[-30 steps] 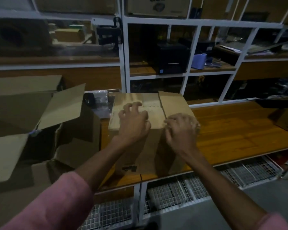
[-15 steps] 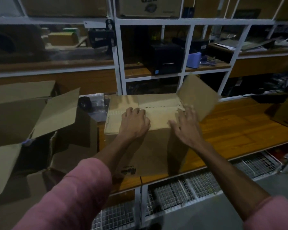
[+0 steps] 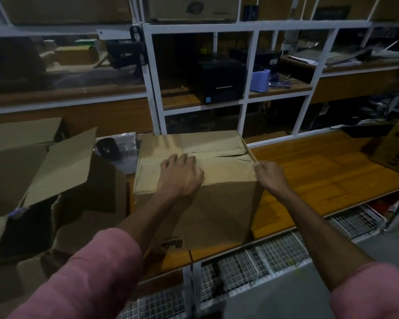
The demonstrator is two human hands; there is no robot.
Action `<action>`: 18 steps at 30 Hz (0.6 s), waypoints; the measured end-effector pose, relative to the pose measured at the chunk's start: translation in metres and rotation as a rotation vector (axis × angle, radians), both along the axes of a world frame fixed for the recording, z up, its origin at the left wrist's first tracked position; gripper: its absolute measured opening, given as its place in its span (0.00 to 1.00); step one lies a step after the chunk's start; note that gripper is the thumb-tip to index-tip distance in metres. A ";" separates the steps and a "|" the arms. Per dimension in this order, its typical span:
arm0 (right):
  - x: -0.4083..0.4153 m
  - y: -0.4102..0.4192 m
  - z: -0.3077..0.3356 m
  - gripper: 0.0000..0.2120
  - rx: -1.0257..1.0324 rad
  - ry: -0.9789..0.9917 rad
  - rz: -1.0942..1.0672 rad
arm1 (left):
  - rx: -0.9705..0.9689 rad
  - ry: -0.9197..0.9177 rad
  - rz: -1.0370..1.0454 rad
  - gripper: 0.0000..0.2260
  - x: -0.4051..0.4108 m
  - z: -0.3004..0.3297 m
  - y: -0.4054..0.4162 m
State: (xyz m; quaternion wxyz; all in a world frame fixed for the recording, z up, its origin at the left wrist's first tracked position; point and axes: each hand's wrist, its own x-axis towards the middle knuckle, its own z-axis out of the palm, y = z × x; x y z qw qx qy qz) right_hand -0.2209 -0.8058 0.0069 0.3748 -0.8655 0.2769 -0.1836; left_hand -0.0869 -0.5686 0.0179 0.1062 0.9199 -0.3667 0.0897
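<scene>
Half a second ago the right flap of the cardboard box point(image 3: 217, 208) stood up in the air; now it lies down and the top is closed, with only a thin gap along the seam. My right hand was on the top then and has gone to the right edge.

My left hand point(image 3: 181, 173) lies flat on the top of the box, left of the seam's middle, fingers nearly straight and pressing the flaps down. My right hand point(image 3: 271, 174) is at the upper right edge of the box. Its fingers are curled there and, as far as the dim light lets me see, they pinch that edge.

The box stands on a wooden table point(image 3: 320, 176). Left of the box is a big open carton point(image 3: 21, 169) with its flaps out. Behind the box is a white shelf frame point(image 3: 247, 65) with a black printer point(image 3: 219, 81) on it. Far to the right of the box another carton point(image 3: 396, 143) stands on the table.
</scene>
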 end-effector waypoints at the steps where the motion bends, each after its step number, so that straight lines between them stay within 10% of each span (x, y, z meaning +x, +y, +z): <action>1: 0.001 -0.001 -0.001 0.16 -0.034 -0.009 0.001 | 0.004 0.001 -0.001 0.27 0.001 0.000 0.000; 11: 0.004 0.020 0.004 0.08 -0.699 -0.140 -0.014 | 0.058 0.050 0.026 0.21 0.020 0.036 -0.017; 18: 0.007 0.033 0.099 0.12 -0.601 -0.462 0.033 | -0.325 -0.199 -0.123 0.09 0.004 0.110 -0.013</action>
